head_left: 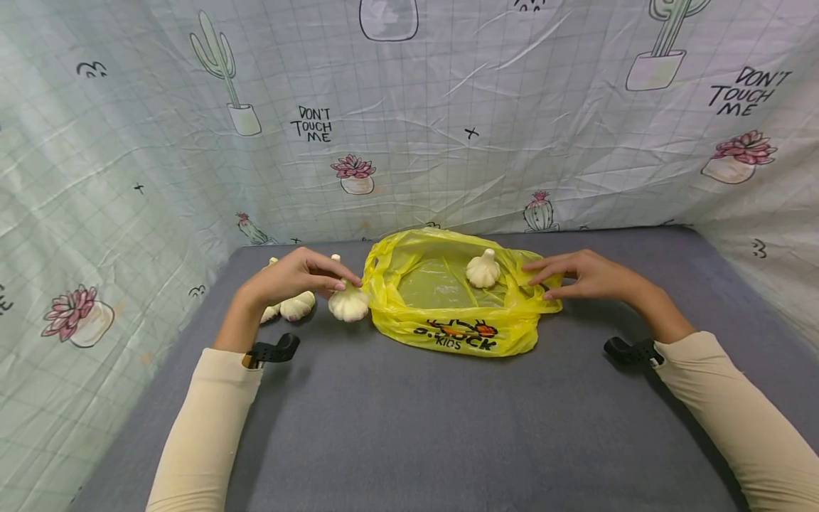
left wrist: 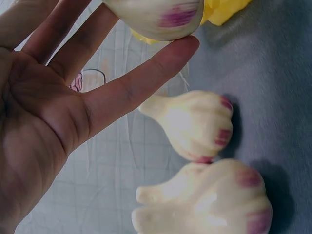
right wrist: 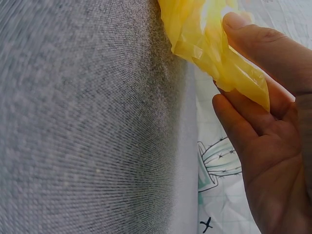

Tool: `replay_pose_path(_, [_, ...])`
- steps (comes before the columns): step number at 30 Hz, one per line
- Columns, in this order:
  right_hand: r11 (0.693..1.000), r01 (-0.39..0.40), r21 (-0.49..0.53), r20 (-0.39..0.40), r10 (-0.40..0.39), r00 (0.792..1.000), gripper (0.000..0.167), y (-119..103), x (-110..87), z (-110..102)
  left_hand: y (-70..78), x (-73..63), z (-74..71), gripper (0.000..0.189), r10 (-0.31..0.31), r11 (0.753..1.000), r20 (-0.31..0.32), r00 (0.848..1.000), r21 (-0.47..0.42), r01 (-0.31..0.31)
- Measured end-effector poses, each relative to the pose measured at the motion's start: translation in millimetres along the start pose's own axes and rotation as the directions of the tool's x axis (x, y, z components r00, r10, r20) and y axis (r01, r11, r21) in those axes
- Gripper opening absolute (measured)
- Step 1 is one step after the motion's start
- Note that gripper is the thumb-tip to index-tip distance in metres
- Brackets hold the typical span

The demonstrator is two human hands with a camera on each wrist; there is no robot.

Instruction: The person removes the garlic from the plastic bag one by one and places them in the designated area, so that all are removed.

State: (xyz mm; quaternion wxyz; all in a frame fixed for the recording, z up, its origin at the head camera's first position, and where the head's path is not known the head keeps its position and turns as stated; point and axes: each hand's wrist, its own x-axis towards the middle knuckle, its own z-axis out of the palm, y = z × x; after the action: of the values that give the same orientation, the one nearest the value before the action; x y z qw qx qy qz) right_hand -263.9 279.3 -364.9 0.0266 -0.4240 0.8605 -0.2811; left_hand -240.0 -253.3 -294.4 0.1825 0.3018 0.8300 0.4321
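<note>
My left hand [head_left: 299,276] holds a white garlic bulb [head_left: 348,304] just left of a yellow plastic bag [head_left: 454,328]. In the left wrist view that bulb [left wrist: 168,17] shows a purple patch, with a fingertip against its underside. The bag lies with its mouth spread wide, and another garlic bulb [head_left: 483,270] sits inside toward the right. At the bag's right edge, my right hand [head_left: 585,276] pinches the plastic between thumb and fingers. The right wrist view shows the crumpled yellow plastic [right wrist: 209,44] in that grip.
More garlic bulbs [head_left: 297,306] stand on the grey tabletop [head_left: 441,419] beside and behind the left hand, partly hidden by it. A patterned cloth [head_left: 435,92] hangs behind the table and along its sides. Black wrist mounts [head_left: 275,348] stick out from both sleeves.
</note>
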Motion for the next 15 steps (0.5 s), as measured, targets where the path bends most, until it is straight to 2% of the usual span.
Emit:
replay_pose_path(4, [1.0,0.006,0.003,0.003,-0.006,1.0,0.032,1.1,0.4,0.2,-4.9,-6.1,-2.8,0.022,-0.006,1.0,-0.001,1.0,-0.026,0.006])
replay_pose_path(9, [1.0,0.024,-0.001,-0.003,-0.024,1.0,0.032,2.4,0.6,0.2,-9.5,-13.0,-6.5,0.022,-0.015,1.0,-0.025,1.0,-0.013,0.015])
replay_pose_path(15, [1.0,0.027,-0.002,-0.005,-0.027,1.0,0.032,2.0,0.5,0.1,-14.2,-18.0,-10.6,0.022,0.026,0.999,-0.049,0.998,0.035,-0.024])
